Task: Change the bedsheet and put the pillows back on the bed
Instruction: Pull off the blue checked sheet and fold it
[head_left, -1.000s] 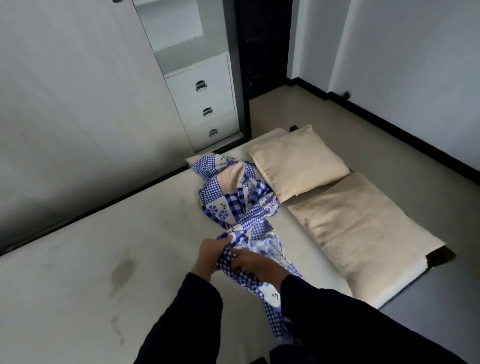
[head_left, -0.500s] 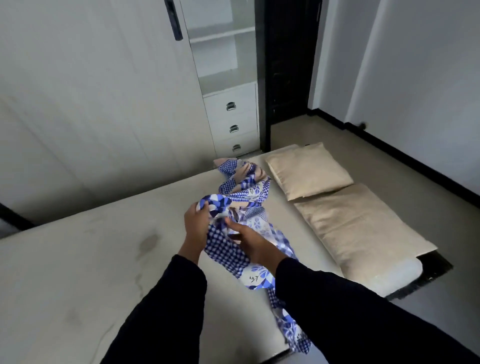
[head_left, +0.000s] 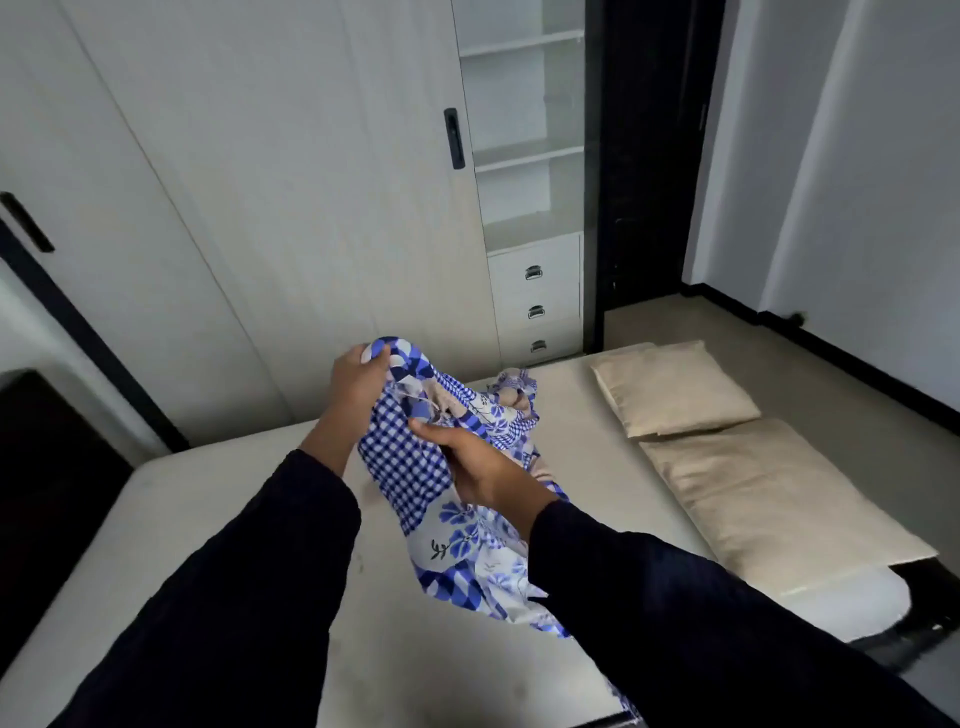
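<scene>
Bunched bedsheet (head_left: 410, 467) held above the bare mattress (head_left: 208, 499), pinched by both grips.

The top fold is pinched by the left grip (head_left: 361, 382). The cloth just below it, nearer the person, is clasped by the right grip (head_left: 478, 467), with the fingers of both curled into the fabric. From the grips the sheet's long run hangs down towards the near bed edge, and a shorter bunch lies beyond them on the mattress. Two pillows (head_left: 670, 387) (head_left: 769, 493) lie well apart to the right of the right grip. Spreading is judged to need the grips drawn apart.
</scene>
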